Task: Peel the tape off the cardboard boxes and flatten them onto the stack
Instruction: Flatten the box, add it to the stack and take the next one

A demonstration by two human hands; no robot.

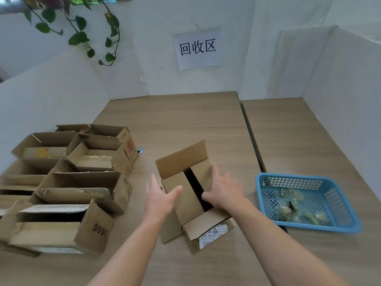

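Resting both grips on the small cardboard box (189,203) at the middle of the counter (185,124), I have neither one clenched. The left grip (158,195) lies with straight fingers along the box's left side and its thumb on the left top flap. The right grip (223,187) rests flat on the right top flap, thumb at the dark gap between the 2 flaps. The far flap stands up, and the near flap, carrying a shipping label (212,234), hangs toward me. Bits of peeled tape (284,210) lie in the blue basket (309,226) to the right, and several open boxes (82,182) sit at the left; I see no flattened stack. My worry is the underside, which is hidden: if tape holds the bottom seam, pushing down would crumple or tear the walls instead of folding them. With nothing clamped, an uneven push could also skid the box across the counter toward the basket, or let a flap spring back.
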